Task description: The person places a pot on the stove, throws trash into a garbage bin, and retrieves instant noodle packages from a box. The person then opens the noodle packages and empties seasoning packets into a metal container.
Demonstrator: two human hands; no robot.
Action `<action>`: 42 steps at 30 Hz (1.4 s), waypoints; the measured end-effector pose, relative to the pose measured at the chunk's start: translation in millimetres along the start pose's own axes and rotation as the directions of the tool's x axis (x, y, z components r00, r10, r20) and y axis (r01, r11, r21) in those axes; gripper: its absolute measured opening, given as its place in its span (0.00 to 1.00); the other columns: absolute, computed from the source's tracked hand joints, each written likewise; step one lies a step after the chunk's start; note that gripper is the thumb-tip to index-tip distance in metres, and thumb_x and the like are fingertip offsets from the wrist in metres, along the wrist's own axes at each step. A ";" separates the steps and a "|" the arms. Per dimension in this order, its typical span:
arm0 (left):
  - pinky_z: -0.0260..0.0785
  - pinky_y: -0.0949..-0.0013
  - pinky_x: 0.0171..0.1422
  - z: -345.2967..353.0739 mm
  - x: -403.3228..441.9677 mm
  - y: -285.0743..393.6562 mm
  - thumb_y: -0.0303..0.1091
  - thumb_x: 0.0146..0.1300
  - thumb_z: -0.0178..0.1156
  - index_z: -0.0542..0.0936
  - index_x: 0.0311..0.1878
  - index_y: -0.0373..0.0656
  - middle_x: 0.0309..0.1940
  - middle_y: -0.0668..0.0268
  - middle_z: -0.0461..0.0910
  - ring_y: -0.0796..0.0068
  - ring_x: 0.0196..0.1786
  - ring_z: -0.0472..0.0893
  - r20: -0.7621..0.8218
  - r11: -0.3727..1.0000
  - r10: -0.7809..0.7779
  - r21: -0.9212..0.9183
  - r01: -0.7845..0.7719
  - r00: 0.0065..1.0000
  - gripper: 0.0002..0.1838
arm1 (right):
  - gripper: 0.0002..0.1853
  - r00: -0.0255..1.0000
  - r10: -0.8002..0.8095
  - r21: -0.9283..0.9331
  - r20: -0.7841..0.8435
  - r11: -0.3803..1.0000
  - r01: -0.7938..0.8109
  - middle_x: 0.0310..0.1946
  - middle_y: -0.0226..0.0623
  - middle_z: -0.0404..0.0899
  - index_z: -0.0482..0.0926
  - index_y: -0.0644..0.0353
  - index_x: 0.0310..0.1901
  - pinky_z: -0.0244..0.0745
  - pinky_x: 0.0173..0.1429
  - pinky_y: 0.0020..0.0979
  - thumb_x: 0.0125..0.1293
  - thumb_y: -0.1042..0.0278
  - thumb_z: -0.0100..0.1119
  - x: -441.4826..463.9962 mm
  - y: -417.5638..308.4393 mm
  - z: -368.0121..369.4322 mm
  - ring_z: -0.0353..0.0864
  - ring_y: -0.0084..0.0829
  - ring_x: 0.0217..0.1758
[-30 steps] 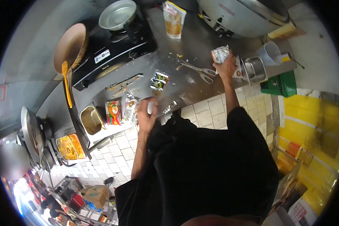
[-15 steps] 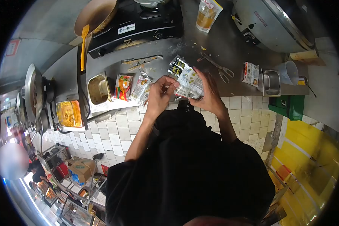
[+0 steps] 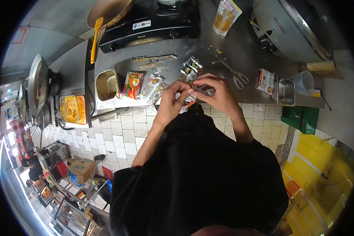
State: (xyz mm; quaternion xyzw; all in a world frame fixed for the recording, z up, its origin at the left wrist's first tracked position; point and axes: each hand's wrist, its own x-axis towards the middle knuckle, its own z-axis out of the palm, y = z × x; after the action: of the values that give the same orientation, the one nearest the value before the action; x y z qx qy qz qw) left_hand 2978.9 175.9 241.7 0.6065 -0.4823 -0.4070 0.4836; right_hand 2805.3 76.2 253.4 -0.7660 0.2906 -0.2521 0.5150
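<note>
My left hand [image 3: 171,101] and my right hand [image 3: 220,96] are together at the counter's front edge, fingertips pinched on the upper part of a silver-and-white food packet [image 3: 189,105]. My fingers cover most of the packet; a red printed part shows below them. Just beyond, a black-and-silver sachet [image 3: 191,65] lies on the counter. A crumpled silver-and-white packet [image 3: 153,87] and a red-orange packet [image 3: 133,85] lie left of my hands. To the right is a pair of kitchen scissors [image 3: 237,76], its handles toward me.
Metal tongs [image 3: 155,60] lie behind the packets, below a black gas stove [image 3: 155,36]. A steel container [image 3: 116,94] stands left, another [image 3: 279,91] right beside a packet [image 3: 265,81]. A stand-up pouch [image 3: 224,20] and a large round cooker [image 3: 289,29] stand at the back.
My right hand has moved from the packet's right side to its upper edge, meeting my left fingertips. The packet has turned and bunched between them. The view has shifted slightly.
</note>
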 end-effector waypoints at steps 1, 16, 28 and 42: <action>0.72 0.70 0.46 -1.4 0.0 2.2 0.27 0.68 0.64 0.80 0.41 0.33 0.32 0.63 0.83 0.76 0.37 0.81 0.012 1.000 -0.010 0.006 0.010 1.000 0.06 | 0.15 0.999 0.004 0.003 0.043 1.000 -0.004 0.44 0.35 0.84 0.85 0.64 0.47 0.83 0.48 0.29 0.59 0.71 0.74 2.4 -2.0 -2.9 0.86 0.29 0.46; 0.72 0.66 0.42 4.4 -15.5 9.1 0.26 0.68 0.63 0.77 0.41 0.32 0.31 0.56 0.81 0.67 0.32 0.80 -0.174 0.994 0.041 0.111 -0.022 0.984 0.06 | 0.06 0.945 0.255 0.448 -0.207 0.883 -0.140 0.36 0.37 0.83 0.82 0.66 0.44 0.82 0.47 0.28 0.68 0.75 0.63 -1.1 26.5 45.9 0.87 0.31 0.39; 0.72 0.65 0.62 -2.7 -21.7 -5.4 0.25 0.59 0.69 0.85 0.52 0.36 0.54 0.60 0.82 0.63 0.57 0.81 -0.183 0.980 0.198 0.048 -0.192 0.963 0.16 | 0.05 0.951 0.093 0.328 -0.295 0.945 0.010 0.35 0.33 0.77 0.80 0.65 0.40 0.73 0.48 0.26 0.66 0.76 0.66 -21.0 27.4 62.0 0.78 0.24 0.41; 0.69 0.62 0.61 -23.4 -53.9 9.7 0.22 0.63 0.66 0.79 0.43 0.35 0.52 0.58 0.73 0.61 0.56 0.77 0.116 0.981 0.159 0.092 -0.170 0.980 0.07 | 0.07 0.996 -0.073 0.349 0.059 0.936 0.048 0.31 0.30 0.73 0.75 0.62 0.34 0.66 0.41 0.26 0.68 0.72 0.64 -33.5 23.0 55.2 0.72 0.23 0.35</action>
State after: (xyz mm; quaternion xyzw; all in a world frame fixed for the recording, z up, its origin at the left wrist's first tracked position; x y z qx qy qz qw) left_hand 2988.6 232.5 257.4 0.5652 -0.5765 -0.3728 0.4574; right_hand 2815.3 128.3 210.0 -0.6801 0.1996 -0.2877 0.6440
